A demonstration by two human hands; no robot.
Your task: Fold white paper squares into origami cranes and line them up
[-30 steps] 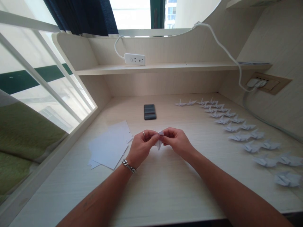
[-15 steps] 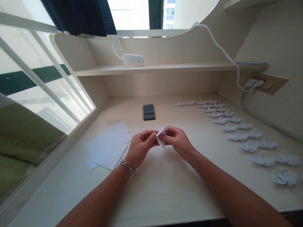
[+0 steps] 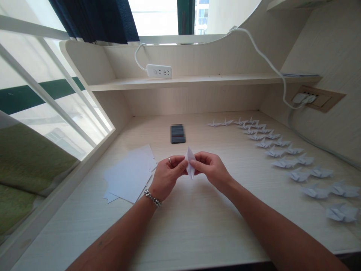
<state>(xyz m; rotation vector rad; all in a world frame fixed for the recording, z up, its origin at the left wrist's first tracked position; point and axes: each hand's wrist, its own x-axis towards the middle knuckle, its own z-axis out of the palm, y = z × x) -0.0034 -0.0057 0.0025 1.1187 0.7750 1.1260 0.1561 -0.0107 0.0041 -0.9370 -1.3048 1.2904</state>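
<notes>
A small piece of folded white paper (image 3: 190, 162), narrow and pointed at top and bottom, is held just above the desk between both hands. My left hand (image 3: 168, 174) pinches its left side with thumb and fingers; a ring and a chain bracelet show on this hand and wrist. On the other side, my right hand (image 3: 212, 167) grips the paper with its thumb on the near face. The fingertips behind the paper are hidden. Left of my left hand lies a loose stack of white paper sheets (image 3: 129, 175).
Rows of white paper cranes (image 3: 284, 162) run along the desk's right side. A dark, blurred-out rectangular object (image 3: 178, 134) lies beyond my hands. The shelf (image 3: 197, 80) carries a white power strip (image 3: 159, 71), and a white cable (image 3: 265, 58) hangs down to a wall socket (image 3: 321, 99).
The folded paper has turned more upright and shifted slightly left, its top point now higher. Both hands keep their pinch with small finger movements.
</notes>
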